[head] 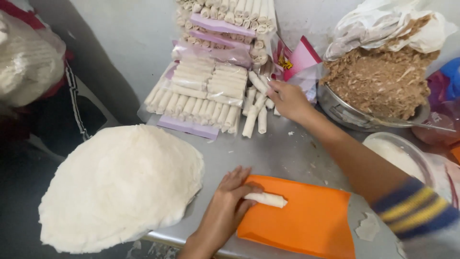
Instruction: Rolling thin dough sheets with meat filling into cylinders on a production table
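Grey metal table (282, 153) against a pale wall (139, 33).

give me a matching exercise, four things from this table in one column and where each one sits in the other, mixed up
Things:
1. stack of round wrappers
2. metal bowl of brown filling
3. single roll
4. bagged rolls

Places:
a. back right of the table
b. on the orange board, by the left hand
c. front left of the table
d. back middle, left of the right hand

Pairs: 1-c, 2-a, 3-b, 4-d
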